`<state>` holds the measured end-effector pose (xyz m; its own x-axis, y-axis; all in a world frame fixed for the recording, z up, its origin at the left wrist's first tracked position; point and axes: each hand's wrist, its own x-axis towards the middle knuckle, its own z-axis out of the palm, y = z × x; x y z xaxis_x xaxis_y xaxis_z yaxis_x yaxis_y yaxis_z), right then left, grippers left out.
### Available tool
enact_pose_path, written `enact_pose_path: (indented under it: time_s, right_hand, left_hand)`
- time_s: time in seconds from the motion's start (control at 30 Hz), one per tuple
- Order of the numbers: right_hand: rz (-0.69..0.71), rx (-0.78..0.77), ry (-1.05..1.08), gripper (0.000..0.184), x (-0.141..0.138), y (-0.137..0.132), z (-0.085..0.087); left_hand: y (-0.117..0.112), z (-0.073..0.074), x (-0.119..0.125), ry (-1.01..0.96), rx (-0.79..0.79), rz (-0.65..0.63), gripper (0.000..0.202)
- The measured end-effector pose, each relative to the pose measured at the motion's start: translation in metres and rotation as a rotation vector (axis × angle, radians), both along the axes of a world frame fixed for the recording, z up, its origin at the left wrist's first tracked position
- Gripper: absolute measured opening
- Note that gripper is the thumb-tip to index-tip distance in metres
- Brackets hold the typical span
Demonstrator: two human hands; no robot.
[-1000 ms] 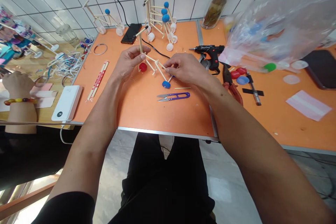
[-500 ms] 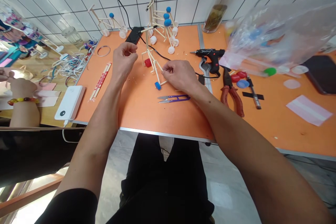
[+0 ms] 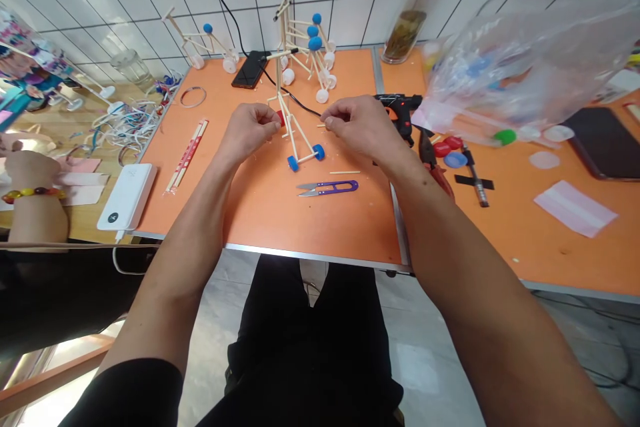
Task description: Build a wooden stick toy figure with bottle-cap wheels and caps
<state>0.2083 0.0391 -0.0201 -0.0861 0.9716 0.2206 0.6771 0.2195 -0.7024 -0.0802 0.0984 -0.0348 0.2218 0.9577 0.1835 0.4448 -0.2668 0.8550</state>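
A small wheeled model of thin wooden sticks (image 3: pixel 296 137) stands on the orange table between my hands. Two blue wheels (image 3: pixel 319 152) sit at its near end, and a red wheel (image 3: pixel 281 118) shows partly behind my fingers at its left. My left hand (image 3: pixel 250 132) is closed in a pinch at the red wheel, its fingertips against the model. On the other side, my right hand (image 3: pixel 363 121) pinches a short wooden stick (image 3: pixel 321 125), whose tip pokes out at the fingertips. Purple thread snips (image 3: pixel 329 187) and a loose stick (image 3: pixel 345 172) lie closer to me.
More stick models (image 3: pixel 313 47) stand at the back, beside a phone (image 3: pixel 250 70). A glue gun (image 3: pixel 400 107) and red-handled pliers (image 3: pixel 436 163) lie at right, near a plastic bag (image 3: pixel 520 60). Wrapped chopsticks (image 3: pixel 187 157) and a power bank (image 3: pixel 127 197) are left. Another person's hand (image 3: pixel 33 173) shows.
My left hand has come down and right to the model's red wheel. My right hand has moved up and right, off the blue-wheeled end, uncovering the second blue wheel and the loose stick.
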Motion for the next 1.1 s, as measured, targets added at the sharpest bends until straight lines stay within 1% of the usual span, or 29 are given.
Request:
enact_pose_path:
  time_s: [0.07, 0.13, 0.2, 0.27, 0.4, 0.57, 0.73, 0.9, 1.1]
  right_hand:
    - [0.064, -0.047, -0.012, 0.013, 0.005, 0.001, 0.000]
    - [0.128, -0.089, -0.015, 0.013, 0.007, 0.000, 0.000]
    - [0.178, -0.131, -0.018, 0.012, 0.006, -0.001, 0.000]
    - [0.200, -0.160, -0.027, 0.010, 0.003, -0.003, 0.000]
    - [0.180, -0.149, -0.040, 0.014, -0.008, -0.005, -0.004]
    - [0.180, -0.119, -0.047, 0.015, -0.019, -0.006, -0.009]
    - [0.176, -0.098, -0.029, 0.020, -0.025, -0.007, -0.009]
    - [0.158, -0.114, 0.026, 0.018, -0.031, -0.007, -0.009]
    - [0.145, -0.129, 0.065, 0.016, -0.035, -0.008, -0.011]
  left_hand:
    - [0.003, -0.006, 0.000, -0.031, 0.007, -0.040, 0.011]
    - [0.004, -0.009, 0.000, -0.065, 0.002, -0.078, 0.018]
    - [0.001, -0.009, 0.003, -0.085, -0.006, -0.101, 0.020]
    - [-0.003, -0.006, 0.006, -0.093, -0.010, -0.108, 0.018]
    - [-0.013, 0.001, 0.013, -0.077, 0.008, -0.094, 0.006]
    - [-0.020, 0.006, 0.019, -0.045, 0.016, -0.084, 0.014]
    - [-0.019, 0.004, 0.021, -0.037, 0.009, -0.078, 0.014]
    - [-0.015, -0.001, 0.020, -0.029, 0.028, -0.057, 0.021]
    - [-0.016, -0.001, 0.019, -0.029, 0.056, -0.049, 0.037]
